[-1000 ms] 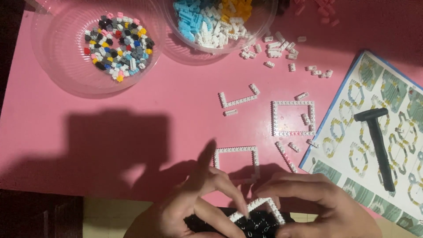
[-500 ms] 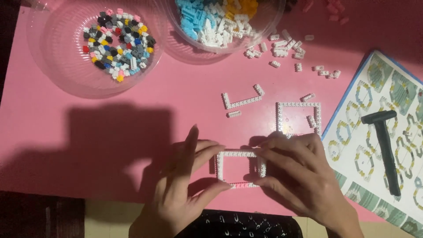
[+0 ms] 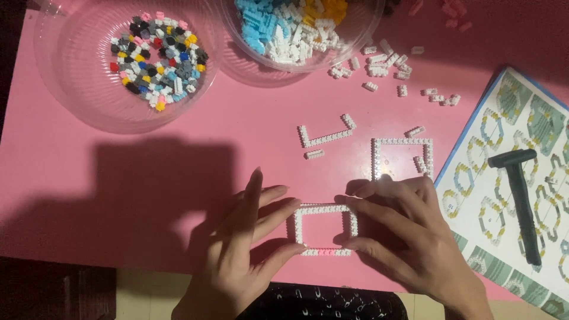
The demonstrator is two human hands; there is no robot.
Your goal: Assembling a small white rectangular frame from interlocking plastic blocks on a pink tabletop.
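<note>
A small square frame of white micro bricks (image 3: pixel 323 229), with a few pink bricks in its near side, lies flat on the pink table (image 3: pixel 249 148). My left hand (image 3: pixel 243 249) pinches its left side between thumb and fingers. My right hand (image 3: pixel 403 237) grips its right side the same way. Just beyond my right hand lies a second white brick frame (image 3: pixel 403 155), partly hidden by my fingers. A white U-shaped brick piece (image 3: pixel 327 135) and a short white strip (image 3: pixel 314 154) lie further back.
A clear bowl of mixed coloured bricks (image 3: pixel 155 56) stands at the back left, a clear bowl of white, blue and yellow bricks (image 3: pixel 296 26) beside it. Loose white bricks (image 3: pixel 385 65) are scattered nearby. A printed instruction sheet (image 3: pixel 515 178) with a dark brick tool (image 3: pixel 521 195) lies at the right.
Both hands have come up from the near table edge to the small white frame and now hold it by its two sides. The view has shifted slightly.
</note>
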